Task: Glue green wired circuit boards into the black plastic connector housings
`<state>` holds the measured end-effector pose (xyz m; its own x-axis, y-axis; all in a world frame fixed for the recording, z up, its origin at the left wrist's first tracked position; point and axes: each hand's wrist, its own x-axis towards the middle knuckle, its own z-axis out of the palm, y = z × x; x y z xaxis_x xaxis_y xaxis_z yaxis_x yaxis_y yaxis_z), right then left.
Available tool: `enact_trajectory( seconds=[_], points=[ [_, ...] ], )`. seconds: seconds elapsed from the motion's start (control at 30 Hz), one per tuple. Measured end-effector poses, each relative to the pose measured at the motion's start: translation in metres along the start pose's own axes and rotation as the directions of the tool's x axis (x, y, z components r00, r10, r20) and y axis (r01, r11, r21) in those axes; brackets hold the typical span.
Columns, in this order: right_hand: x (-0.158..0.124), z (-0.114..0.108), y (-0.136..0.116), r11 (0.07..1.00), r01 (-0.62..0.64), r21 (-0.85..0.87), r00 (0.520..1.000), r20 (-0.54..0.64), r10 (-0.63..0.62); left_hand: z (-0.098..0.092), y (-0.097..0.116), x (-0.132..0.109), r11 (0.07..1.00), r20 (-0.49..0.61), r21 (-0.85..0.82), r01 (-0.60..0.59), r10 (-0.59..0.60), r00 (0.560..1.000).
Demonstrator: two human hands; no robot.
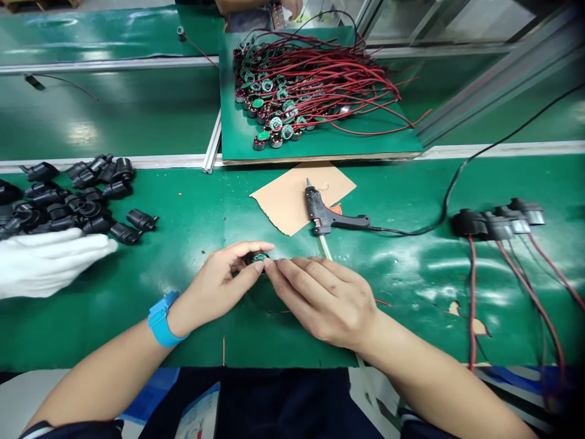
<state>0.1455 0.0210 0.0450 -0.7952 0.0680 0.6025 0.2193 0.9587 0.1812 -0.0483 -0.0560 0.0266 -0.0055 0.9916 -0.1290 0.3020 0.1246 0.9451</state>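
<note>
A small round black part with a green circuit board (259, 258) sits between my hands, low over the green bench. My left hand (223, 274), a blue band on its wrist, grips it between thumb and fingers. My right hand (326, 296) is closed, its thumb and fingertips pinched at the part's right edge. What lies inside those right fingers is hidden. A short red wire end (382, 302) shows beyond the right hand. Just past my hands, a black glue gun (320, 210) with a glue stick in its back lies partly on a torn cardboard piece (281, 207).
Several black plastic housings (86, 201) are piled at left, beside another person's white-gloved hand (55, 262). A raised green board (320, 143) bears many round circuit-board parts with red wires (329, 91). At right are black parts with wires (498, 224). The glue gun's cord (450, 189) runs rightward.
</note>
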Motion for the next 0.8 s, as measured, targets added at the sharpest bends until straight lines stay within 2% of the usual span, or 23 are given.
enact_trajectory(
  seconds=[0.03,0.1,0.2,0.27,0.37,0.43,0.57,0.7,0.8],
  points=[
    [-0.001,0.002,0.001,0.999,-0.034,0.035,0.999,0.002,0.034,0.001,-0.003,0.001,1.000,-0.016,-0.003,0.001,-0.001,1.000],
    [-0.005,0.005,0.005,0.967,-0.187,0.173,0.982,0.038,0.183,0.002,-0.008,0.002,0.999,-0.042,-0.034,-0.007,0.006,0.999],
    [-0.008,0.006,0.013,0.790,-0.460,0.405,0.888,0.215,0.406,0.001,-0.013,0.003,0.997,-0.076,-0.079,-0.014,0.008,0.997],
    [-0.007,0.003,0.015,0.686,-0.525,0.504,0.851,0.314,0.421,0.000,-0.014,0.003,0.997,-0.093,-0.077,-0.010,0.003,0.996],
    [-0.003,0.002,0.008,0.619,-0.522,0.587,0.852,0.318,0.416,0.000,-0.012,0.003,0.999,-0.123,-0.039,-0.010,0.005,0.992],
    [-0.002,0.004,-0.002,0.640,-0.489,0.592,0.869,0.266,0.418,0.001,-0.009,0.002,0.999,-0.127,-0.032,0.001,-0.005,0.992],
    [-0.002,0.008,-0.016,0.757,-0.410,0.509,0.911,0.190,0.366,0.004,-0.004,-0.001,0.997,-0.106,-0.080,0.021,-0.029,0.994],
    [-0.002,0.002,-0.015,0.789,-0.422,0.445,0.906,0.217,0.363,0.004,0.000,0.000,0.966,-0.085,-0.258,0.032,-0.056,0.995],
    [-0.001,-0.001,-0.011,0.863,-0.417,0.286,0.905,0.215,0.366,0.006,0.001,-0.001,0.935,-0.035,-0.345,0.084,-0.102,0.994]
  ],
)
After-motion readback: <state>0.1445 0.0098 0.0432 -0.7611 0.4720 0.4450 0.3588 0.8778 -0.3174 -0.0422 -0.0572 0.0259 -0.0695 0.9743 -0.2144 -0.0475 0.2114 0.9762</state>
